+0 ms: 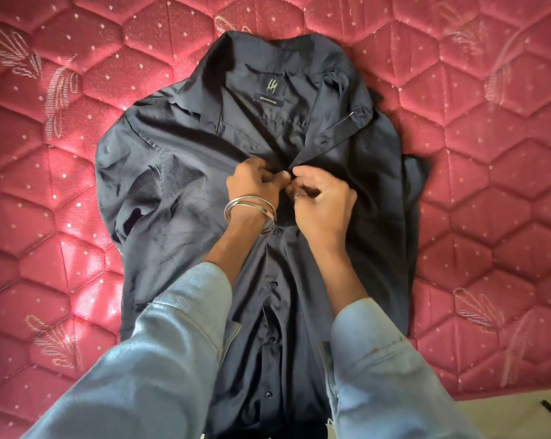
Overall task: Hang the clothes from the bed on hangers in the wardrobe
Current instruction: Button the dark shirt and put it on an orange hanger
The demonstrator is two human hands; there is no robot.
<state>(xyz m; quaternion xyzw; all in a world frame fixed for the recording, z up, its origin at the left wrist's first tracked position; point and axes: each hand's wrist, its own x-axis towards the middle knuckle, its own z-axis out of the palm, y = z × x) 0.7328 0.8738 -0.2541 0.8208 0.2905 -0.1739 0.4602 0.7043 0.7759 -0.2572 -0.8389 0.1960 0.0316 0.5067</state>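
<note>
Dark shirt (179,191) lies front-up on the bed (477,172), collar at the far end, hem running off the near edge of view. Both hands meet at the placket just below the collar: left hand (252,182) pinches the fabric edge there, right hand (323,201) has fingers curled at the same spot, apparently on a button, though the button itself is hidden under the fingertips. Three or four lower buttons sit closed down the front. Bed surface is a red quilted mattress, satin sheen, hexagon stitching with pale dots and feather motifs, all round the shirt. Shirt cloth is smooth, slightly glossy, wrinkled; sleeve at its left bunched, right sleeve mostly tucked behind. Neck label (272,90) inside the collar reads EXPRESSION. Silver bangles (250,210) on the left wrist, ring (300,195) on a right finger. Light-blue denim sleeves (147,359) cover the shirt's lower corners.
</note>
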